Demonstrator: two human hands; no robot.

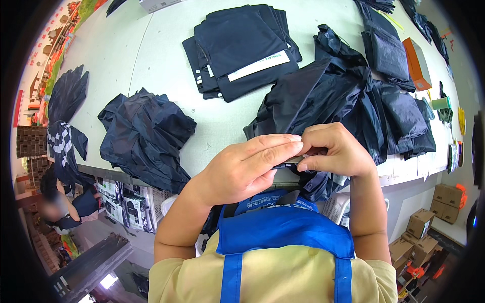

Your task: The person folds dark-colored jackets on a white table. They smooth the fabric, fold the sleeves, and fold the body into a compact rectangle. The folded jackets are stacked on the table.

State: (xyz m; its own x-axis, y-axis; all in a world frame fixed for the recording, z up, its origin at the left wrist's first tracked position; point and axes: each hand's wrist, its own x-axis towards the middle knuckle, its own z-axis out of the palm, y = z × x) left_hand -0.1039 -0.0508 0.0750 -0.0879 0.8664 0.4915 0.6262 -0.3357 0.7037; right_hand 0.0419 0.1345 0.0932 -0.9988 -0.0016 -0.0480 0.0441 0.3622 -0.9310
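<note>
My hands meet in front of my chest, just over the near edge of the table. My left hand (252, 161) is closed, its long fingers pressed together and reaching across to the right fingertips. My right hand (338, 150) is curled, with thumb and forefinger pinched. Something small and dark shows between the two hands, but the fingers hide most of it. Directly beyond them lies a crumpled black garment (313, 91) of thin, shiny fabric, with folds hanging over the table edge below my hands.
A stack of folded black garments (242, 40) with a white label strip lies farther back. Another crumpled black garment (144, 131) sits at the left. Folded black bundles (404, 113) and an orange box (417, 64) are at the right. Cardboard boxes (419, 222) stand below; a person (70, 202) is at far left.
</note>
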